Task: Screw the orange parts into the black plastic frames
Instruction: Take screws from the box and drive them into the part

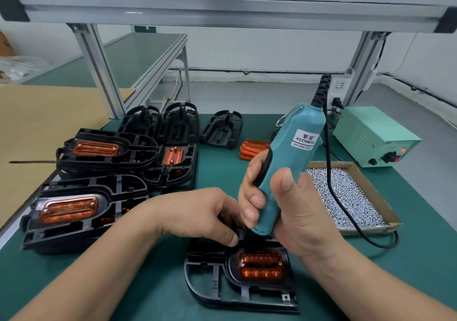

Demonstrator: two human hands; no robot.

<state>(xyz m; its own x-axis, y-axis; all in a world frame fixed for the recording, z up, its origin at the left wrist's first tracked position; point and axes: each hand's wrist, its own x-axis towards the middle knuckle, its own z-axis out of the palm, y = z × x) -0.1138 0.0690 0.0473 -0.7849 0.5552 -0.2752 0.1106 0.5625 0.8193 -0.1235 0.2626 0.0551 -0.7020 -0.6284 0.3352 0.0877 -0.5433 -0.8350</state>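
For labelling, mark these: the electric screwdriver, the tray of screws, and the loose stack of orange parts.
electric screwdriver (283, 158): head view, teal body below the label.
tray of screws (374, 192): head view, right cardboard wall.
stack of orange parts (252, 147): head view, face of the top piece.

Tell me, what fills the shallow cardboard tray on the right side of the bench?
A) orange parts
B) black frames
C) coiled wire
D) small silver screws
D: small silver screws fill the cardboard tray, just beside the right hand gripping the teal screwdriver.
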